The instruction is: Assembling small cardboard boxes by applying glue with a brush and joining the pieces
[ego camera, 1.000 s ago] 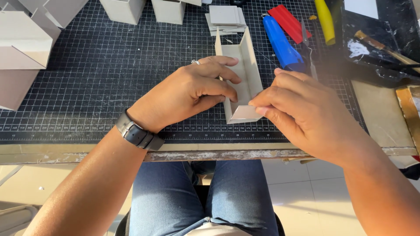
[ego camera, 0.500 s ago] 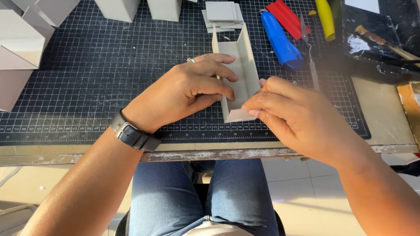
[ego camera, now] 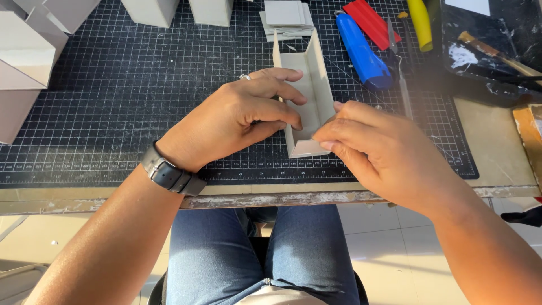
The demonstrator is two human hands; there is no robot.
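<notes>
Trough: we see a long, narrow grey cardboard channel (ego camera: 309,96) with two upright side walls and a small end flap at its near end, lying on the cutting mat just right of centre.
Left hand: our left hand (ego camera: 237,121) lies at the trough's 9 o'clock, fingers (ego camera: 282,107) curled together over the left wall and pressing into the channel.
Right hand: our right hand (ego camera: 375,149) sits at 4 o'clock of it, fingers pinched on the end flap.
Mat: a black gridded cutting mat (ego camera: 141,90) covers the bench (ego camera: 497,147), whose front edge is chipped.
Tools: a blue-handled tool (ego camera: 361,53), a red one (ego camera: 371,22) and a yellow one (ego camera: 419,22) lie at 1 o'clock.
Boxes: pale card boxes (ego camera: 25,56) stand at 10 o'clock.
Floor: pale tiles (ego camera: 389,243) below.
</notes>
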